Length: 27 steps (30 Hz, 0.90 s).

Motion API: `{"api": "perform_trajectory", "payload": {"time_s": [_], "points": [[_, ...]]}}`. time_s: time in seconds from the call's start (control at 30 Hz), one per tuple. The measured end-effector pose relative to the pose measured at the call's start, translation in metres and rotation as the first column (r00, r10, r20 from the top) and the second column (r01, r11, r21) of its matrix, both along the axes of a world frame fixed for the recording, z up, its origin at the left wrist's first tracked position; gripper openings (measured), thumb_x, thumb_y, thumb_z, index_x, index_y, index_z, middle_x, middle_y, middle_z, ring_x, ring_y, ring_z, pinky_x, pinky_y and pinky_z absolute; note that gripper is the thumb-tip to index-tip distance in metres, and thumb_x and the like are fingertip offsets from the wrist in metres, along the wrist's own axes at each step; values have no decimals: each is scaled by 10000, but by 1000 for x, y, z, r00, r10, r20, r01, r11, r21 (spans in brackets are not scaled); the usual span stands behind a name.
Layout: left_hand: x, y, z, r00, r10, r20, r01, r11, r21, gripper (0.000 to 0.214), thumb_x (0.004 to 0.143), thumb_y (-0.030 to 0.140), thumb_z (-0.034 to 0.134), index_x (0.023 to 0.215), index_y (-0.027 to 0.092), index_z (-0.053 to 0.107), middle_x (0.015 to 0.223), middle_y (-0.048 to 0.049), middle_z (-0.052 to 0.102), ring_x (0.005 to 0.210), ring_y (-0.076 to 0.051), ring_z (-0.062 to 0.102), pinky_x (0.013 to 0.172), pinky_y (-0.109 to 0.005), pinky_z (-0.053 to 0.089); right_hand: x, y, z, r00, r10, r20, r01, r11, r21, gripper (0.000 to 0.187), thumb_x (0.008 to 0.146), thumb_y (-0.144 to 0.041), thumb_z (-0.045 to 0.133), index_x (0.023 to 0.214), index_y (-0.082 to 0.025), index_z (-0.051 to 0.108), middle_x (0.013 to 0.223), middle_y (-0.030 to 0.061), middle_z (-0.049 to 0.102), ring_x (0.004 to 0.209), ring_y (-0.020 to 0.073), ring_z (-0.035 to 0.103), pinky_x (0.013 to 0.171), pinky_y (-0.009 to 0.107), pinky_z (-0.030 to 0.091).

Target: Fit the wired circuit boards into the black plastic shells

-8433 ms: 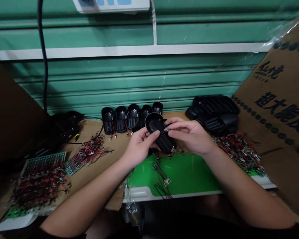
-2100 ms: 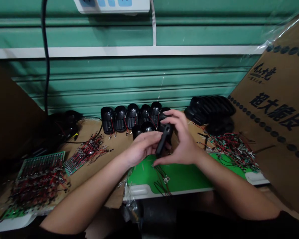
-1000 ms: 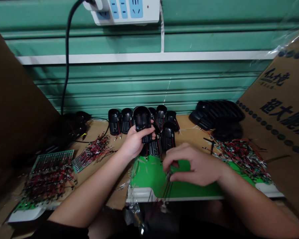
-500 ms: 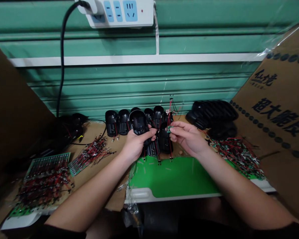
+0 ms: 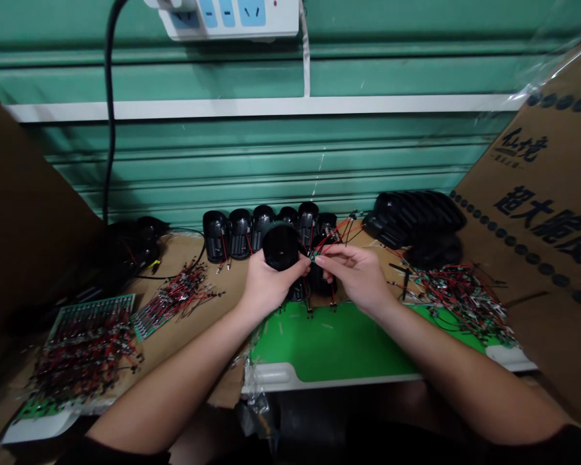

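Steadiness counts: my left hand [image 5: 266, 290] grips the black housing [image 5: 281, 245] over the green mat's [image 5: 348, 342] far edge while my right hand [image 5: 358, 278] pinches the wired board [image 5: 314, 257] at its rim, so I ease the leads [image 5: 334, 234] in gently.

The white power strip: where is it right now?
The power strip sits at the top edge of the head view, left of centre, on the green shutter, above the row of black housings.
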<state>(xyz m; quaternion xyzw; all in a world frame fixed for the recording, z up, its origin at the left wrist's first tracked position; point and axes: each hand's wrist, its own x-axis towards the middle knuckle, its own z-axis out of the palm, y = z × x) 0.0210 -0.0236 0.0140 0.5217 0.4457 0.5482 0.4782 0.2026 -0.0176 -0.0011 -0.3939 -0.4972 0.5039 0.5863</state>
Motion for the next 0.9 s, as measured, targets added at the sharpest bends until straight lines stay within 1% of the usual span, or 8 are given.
{"api": "perform_trajectory", "payload": {"time_s": [0.13, 0.2, 0.3, 0.43, 0.53, 0.67, 0.8, 0.9], "points": [[2, 0, -1, 999, -16, 30, 16, 999, -29, 330, 656, 350, 939, 784, 104, 760, 761, -55, 783, 682, -114, 729, 728, -228, 609, 1, 0, 0, 1000, 0, 16, 0, 1000, -1, 463, 644, -488, 1040, 857, -170, 780, 627, 12, 716, 538, 147, 646, 525, 289, 553], [3, -1, -2, 999, -13, 39, 14, 1000, -28, 331, 640, 338, 943, 787, 109, 755, 766, -53, 784, 686, -124, 736, 733, -241, 618, 1, -1, 0, 999, 13, 40, -13, 1000, -6, 474, 657, -504, 1031, 874, -170, 774, 614, 8, 707, 534, 146, 641, 526, 286, 555], [3, -2, -3, 1000, 17, 0, -17, 1000, 12, 312, 646, 332, 926, 779, 106, 757, 785, -60, 788, 704, -124, 732, 752, -247, 617, 0, -1, 1, 997, 42, 72, -41, 999, -19, 502, 673, -529, 1014, 928, -174, 767, 657, 7, 722, 549, 148, 650, 519, 280, 555], [1, -1, -5, 996, 62, -62, -60, 997, 47, 336, 651, 349, 910, 817, 101, 755, 805, -64, 779, 735, -132, 722, 755, -259, 608, 0, -4, 1, 984, 87, 153, -89, 996, 10, 509, 760, -581, 946, 991, -160, 781, 678, 9, 715, 518, 140, 625, 484, 279, 530], [1, -2, -6, 992, 94, -79, -89, 993, 75, 352, 646, 344, 904, 848, 102, 748, 836, -61, 775, 748, -130, 708, 756, -261, 601, 1, -6, 1, 977, 94, 192, -101, 995, 27, 483, 788, -595, 922, 920, -160, 759, 629, 9, 691, 484, 133, 594, 470, 275, 517], [3, -6, -4, 988, 126, -91, -115, 987, 115, 315, 650, 305, 894, 848, 106, 751, 843, -52, 773, 749, -111, 679, 747, -235, 581, -1, -8, 3, 980, 89, 177, -96, 995, 29, 432, 774, -532, 950, 842, -180, 711, 618, 7, 682, 500, 131, 608, 471, 254, 527], [5, -12, -2, 983, 148, -111, -129, 978, 165, 275, 676, 276, 893, 862, 121, 763, 872, -56, 801, 780, -113, 679, 760, -220, 588, -3, -10, 3, 984, 83, 156, -93, 994, 53, 436, 798, -554, 929, 815, -190, 689, 626, 6, 672, 499, 125, 604, 467, 249, 536], [6, -14, -4, 980, 158, -125, -133, 973, 188, 239, 714, 278, 871, 874, 128, 779, 898, -61, 815, 796, -117, 692, 781, -219, 591, -3, -11, 3, 986, 78, 149, -86, 995, 47, 455, 786, -575, 930, 824, -195, 683, 638, 4, 669, 511, 133, 622, 467, 254, 546]]}}
